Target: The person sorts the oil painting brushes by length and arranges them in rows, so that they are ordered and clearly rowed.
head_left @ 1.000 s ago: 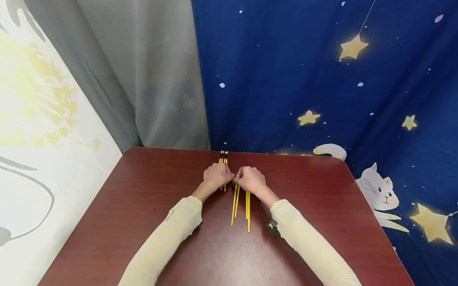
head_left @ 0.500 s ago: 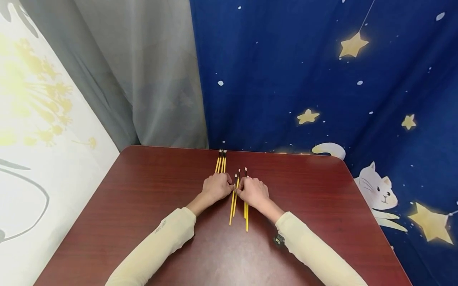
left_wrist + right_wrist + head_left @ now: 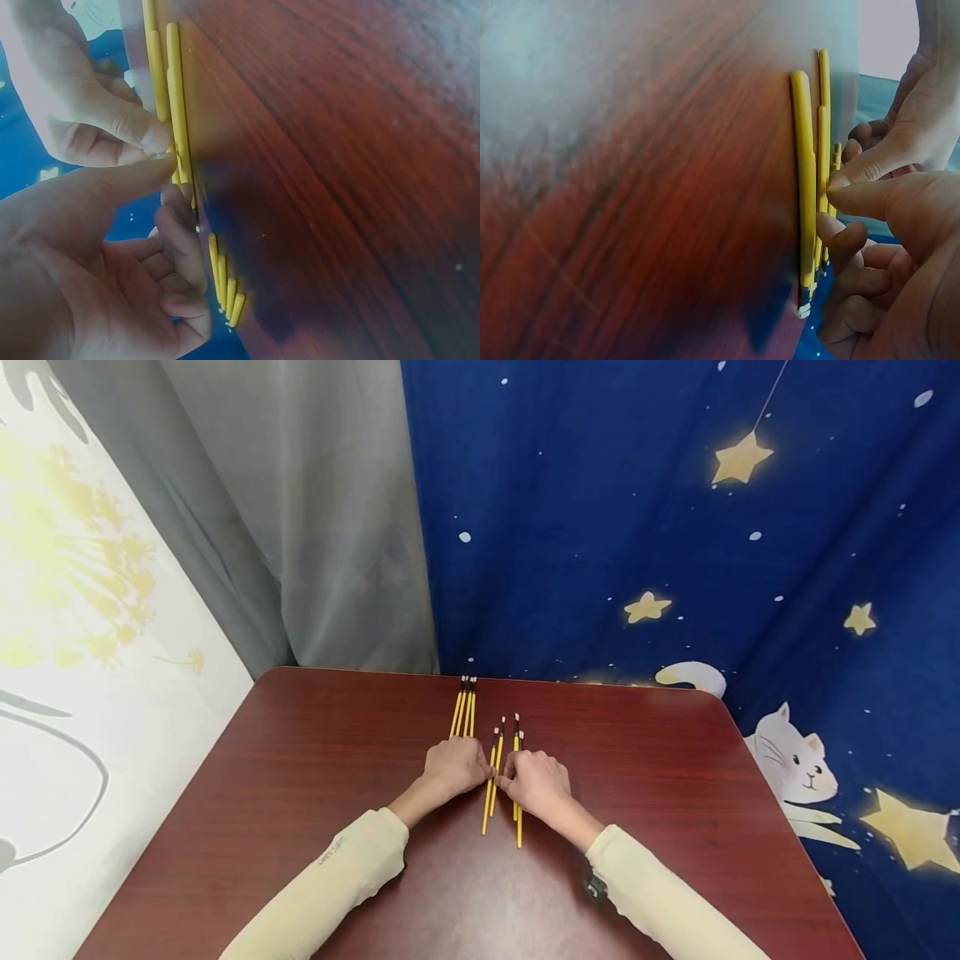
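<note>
Two paintbrushes with yellow handles, black collars and white tips lie side by side between the hands, the left one (image 3: 486, 814) and the right one (image 3: 500, 745). My left hand (image 3: 455, 766) has thumb and fingertip pinching at their middle from the left. My right hand (image 3: 537, 783) pinches at the same stretch from the right, its thumb close to the left thumb (image 3: 169, 171). Another pair of paintbrushes (image 3: 519, 831) runs beneath the right hand, tips and handle ends showing. Several more paintbrushes (image 3: 465, 710) lie in a row beyond the left hand, their near ends hidden by it.
All of this lies on a reddish-brown wooden table (image 3: 315, 727). A grey curtain (image 3: 352, 568) and a blue star-patterned curtain (image 3: 570, 543) hang behind its far edge. A white patterned panel (image 3: 82, 693) stands at the left.
Both hands have slid toward the person along the paintbrushes, uncovering the white tips of the near pairs. The paintbrushes stay almost where they were.
</note>
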Motion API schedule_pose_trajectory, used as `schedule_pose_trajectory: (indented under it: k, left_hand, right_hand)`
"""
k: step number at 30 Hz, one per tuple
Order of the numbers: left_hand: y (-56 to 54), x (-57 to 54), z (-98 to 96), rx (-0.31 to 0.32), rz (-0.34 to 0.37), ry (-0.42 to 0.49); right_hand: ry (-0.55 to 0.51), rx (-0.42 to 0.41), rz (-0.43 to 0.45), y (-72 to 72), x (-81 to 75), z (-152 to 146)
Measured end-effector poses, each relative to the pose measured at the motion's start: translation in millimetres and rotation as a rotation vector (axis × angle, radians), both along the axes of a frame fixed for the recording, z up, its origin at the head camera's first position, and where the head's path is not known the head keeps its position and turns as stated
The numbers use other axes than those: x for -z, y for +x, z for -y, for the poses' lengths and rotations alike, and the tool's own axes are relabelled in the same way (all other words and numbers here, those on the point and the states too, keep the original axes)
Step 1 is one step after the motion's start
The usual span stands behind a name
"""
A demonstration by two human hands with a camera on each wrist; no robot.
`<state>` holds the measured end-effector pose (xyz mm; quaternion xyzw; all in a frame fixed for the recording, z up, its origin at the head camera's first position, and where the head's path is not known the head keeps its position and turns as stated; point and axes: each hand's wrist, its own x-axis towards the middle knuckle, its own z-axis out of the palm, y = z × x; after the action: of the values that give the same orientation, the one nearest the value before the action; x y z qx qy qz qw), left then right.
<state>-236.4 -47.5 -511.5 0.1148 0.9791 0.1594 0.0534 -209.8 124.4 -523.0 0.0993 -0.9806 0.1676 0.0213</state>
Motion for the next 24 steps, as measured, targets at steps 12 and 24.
schedule_pose_trajectory:
  k: [12, 24]
  left_hand:
    - [0.7, 4.0, 0.4, -0.012, 0.085, 0.012]
    - [1.9, 1.7, 0.7, -0.006, 0.106, 0.009]
  right_hand:
    - [-0.012, 0.033, 0.032, 3.3, 3.3, 4.0]
    - [-0.025, 0.011, 0.057, 2.6, 3.6, 3.9]
